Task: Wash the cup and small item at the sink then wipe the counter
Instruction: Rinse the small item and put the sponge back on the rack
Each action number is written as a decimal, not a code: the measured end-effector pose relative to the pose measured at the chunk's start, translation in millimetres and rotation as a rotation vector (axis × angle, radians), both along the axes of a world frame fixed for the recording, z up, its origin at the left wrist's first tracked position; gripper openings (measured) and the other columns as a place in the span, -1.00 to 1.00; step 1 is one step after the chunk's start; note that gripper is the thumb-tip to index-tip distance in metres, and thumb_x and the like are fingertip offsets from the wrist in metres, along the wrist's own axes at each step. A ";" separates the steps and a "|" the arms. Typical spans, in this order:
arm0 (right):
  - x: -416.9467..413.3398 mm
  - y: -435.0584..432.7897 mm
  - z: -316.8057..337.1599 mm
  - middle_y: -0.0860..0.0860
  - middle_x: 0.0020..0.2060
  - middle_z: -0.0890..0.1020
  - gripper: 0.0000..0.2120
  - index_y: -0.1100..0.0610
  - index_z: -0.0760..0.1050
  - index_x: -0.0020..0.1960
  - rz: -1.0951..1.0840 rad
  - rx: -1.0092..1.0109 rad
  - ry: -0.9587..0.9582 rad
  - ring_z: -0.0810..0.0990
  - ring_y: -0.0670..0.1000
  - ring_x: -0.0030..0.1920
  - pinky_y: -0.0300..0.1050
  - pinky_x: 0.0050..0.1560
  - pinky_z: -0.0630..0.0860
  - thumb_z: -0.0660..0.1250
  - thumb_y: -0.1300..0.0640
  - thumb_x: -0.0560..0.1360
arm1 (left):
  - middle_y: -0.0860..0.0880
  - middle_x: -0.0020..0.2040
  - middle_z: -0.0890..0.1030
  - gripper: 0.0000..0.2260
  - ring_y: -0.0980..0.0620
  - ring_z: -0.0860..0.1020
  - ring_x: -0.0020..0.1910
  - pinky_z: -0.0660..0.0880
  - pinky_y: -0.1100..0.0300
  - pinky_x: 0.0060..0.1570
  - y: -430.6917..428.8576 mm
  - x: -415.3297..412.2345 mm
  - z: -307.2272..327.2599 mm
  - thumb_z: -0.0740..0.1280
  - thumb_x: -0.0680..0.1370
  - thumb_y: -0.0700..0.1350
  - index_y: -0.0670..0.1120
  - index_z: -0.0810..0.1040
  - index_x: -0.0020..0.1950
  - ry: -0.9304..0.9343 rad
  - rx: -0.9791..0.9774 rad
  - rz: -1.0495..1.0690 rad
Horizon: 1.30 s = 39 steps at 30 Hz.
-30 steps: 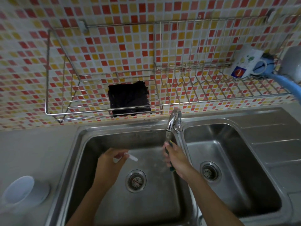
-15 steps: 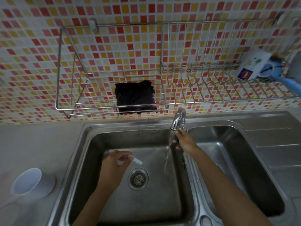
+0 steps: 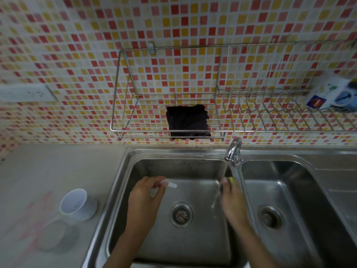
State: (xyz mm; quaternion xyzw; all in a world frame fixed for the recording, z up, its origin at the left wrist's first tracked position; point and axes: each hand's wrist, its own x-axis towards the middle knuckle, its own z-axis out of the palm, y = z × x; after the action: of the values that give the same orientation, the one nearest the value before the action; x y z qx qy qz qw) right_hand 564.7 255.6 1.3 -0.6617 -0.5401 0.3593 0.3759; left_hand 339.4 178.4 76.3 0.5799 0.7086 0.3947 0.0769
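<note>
Right hand [image 3: 233, 202] drops from tap [image 3: 233, 149], water running; grips dark green-tipped item [image 3: 230, 179], perhaps brush. Left hand [image 3: 143, 198] pinches small white item [image 3: 172, 185] over sink [image 3: 119, 180]. Cup [image 3: 77, 205] unwashed on counter [image 3: 48, 171].

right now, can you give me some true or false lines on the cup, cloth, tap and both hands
1. The cup is on the counter, left of the sink. True.
2. The left hand is empty. False: it pinches a small white item over the left basin.
3. Water runs from the tap into the left basin. True.
4. The dark cloth lies in the right basin. False: it sits on the wire rack on the wall.
5. The right hand rests on the tap. False: it holds a yellow-tipped thing beside the stream.
</note>
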 end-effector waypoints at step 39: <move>-238.7 110.1 191.7 0.28 0.26 0.38 -0.61 0.26 0.31 0.30 0.395 0.168 -0.492 0.50 0.20 0.05 -0.12 -0.08 0.37 0.33 0.16 0.55 | 0.05 -0.15 0.68 -0.91 0.09 0.58 -0.17 0.49 -0.11 0.13 2.6 -173.7 63.2 0.45 0.46 -0.06 -0.03 0.66 -0.07 0.044 0.054 -0.002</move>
State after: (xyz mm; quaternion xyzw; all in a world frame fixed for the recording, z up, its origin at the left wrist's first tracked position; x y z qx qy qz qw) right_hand 326.0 365.6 193.0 -0.5776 -0.7606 0.2089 0.2104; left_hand 165.8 180.9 139.5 0.5909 0.6988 0.4005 0.0459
